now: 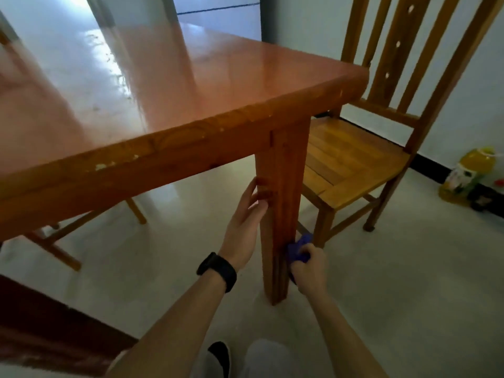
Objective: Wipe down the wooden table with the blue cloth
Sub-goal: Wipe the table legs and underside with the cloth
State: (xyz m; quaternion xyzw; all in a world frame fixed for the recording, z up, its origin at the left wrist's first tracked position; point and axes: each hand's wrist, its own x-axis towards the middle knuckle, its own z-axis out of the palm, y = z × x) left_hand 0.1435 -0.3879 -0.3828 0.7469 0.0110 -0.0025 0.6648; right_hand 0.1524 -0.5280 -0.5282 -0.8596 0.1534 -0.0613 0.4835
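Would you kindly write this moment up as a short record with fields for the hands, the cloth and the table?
stage: cloth at the table leg, low on its right side
left hand: straight fingers touch the leg higher up; black watch on wrist
right hand: grips the blue cloth against the leg
table top: glossy, front edge chipped
nearby: wooden chair behind the leg; yellow container on the floor by the wall

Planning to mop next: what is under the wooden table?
Pale floor and a wooden chair's lower legs show; the table top hides the rest of that chair and the floor farther back.
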